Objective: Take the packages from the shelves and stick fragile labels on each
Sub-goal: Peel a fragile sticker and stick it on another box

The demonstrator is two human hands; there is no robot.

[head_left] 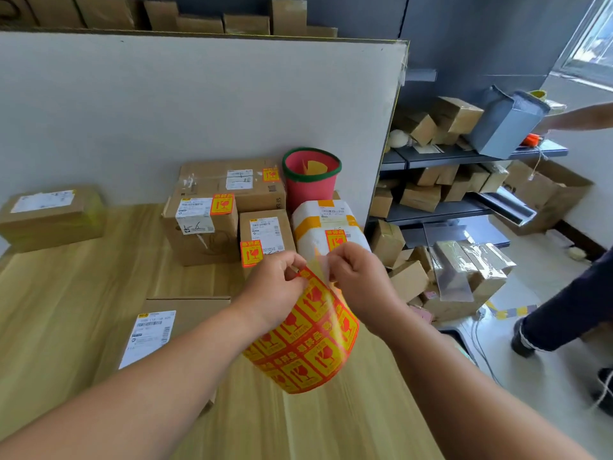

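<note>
One label sheet [306, 340] between both hands [276, 281] [360, 277]

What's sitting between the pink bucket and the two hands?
A white package with a fragile label, seen in the head view, between the pink bucket and the left hand and right hand.

A cluster of packages [202, 227] sits at the back of the counter [83, 293], a bucket [310, 187] behind them. One package [49, 217] lies far left, a flat package [152, 330] nearer the front; shelves [441, 157] stand right of the counter
</note>
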